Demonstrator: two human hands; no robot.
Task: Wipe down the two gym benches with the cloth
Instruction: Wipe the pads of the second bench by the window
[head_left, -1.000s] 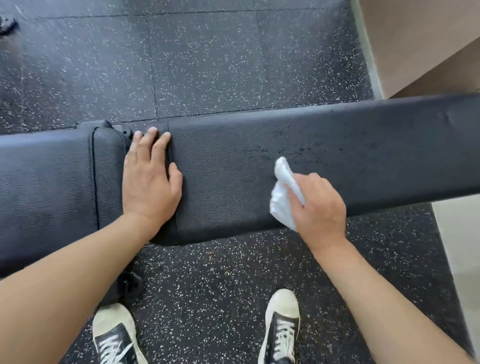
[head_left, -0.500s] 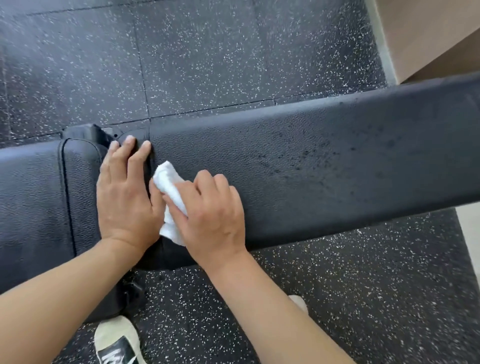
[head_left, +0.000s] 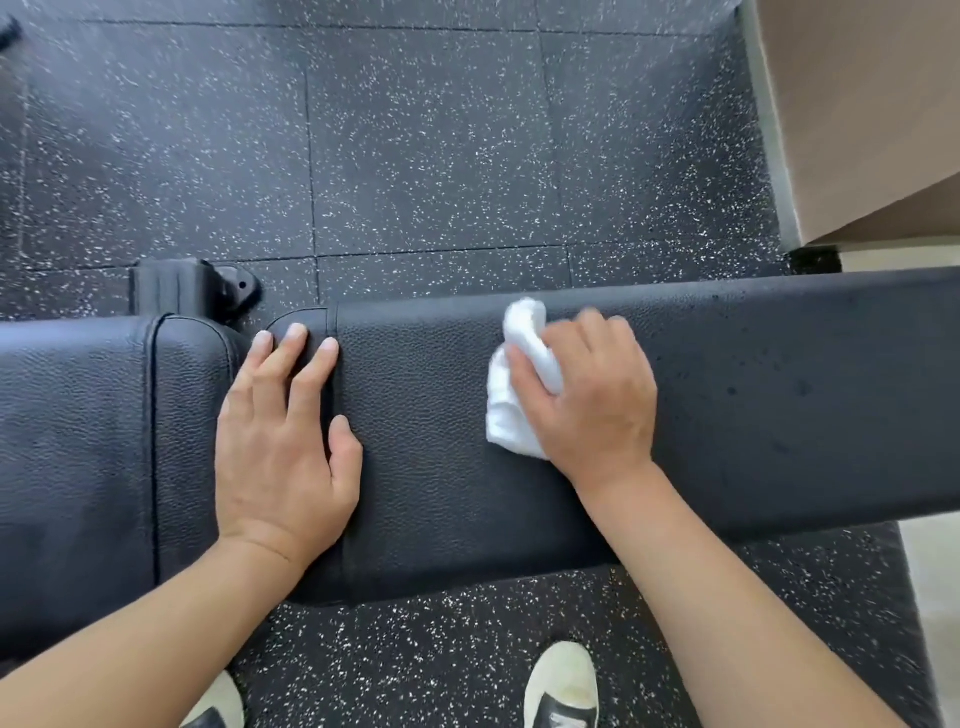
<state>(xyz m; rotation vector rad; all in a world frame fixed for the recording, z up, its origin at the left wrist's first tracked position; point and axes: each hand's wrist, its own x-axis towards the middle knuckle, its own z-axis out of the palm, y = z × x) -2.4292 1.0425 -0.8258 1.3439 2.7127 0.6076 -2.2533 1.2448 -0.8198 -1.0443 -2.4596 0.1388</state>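
Gripping white cloth (head_left: 511, 400), right hand (head_left: 592, 395)

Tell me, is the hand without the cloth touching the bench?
Touching. The head view shows the left hand lying flat on the black bench, palm and fingers down across the seam between its pads.

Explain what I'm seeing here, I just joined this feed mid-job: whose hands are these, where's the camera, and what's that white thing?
There is no machine here: a person works with bare hands, and the single camera sits on their head, looking down. The long black padded thing across the picture is a gym bench standing on speckled rubber floor. The left hand lies flat on the bench, fingers straight, at the seam between two pads. The right hand grips a crumpled white cloth and presses it onto the pad. Dark specks show on the pad to the right of the cloth. At the bottom edge you see the person's shoes.
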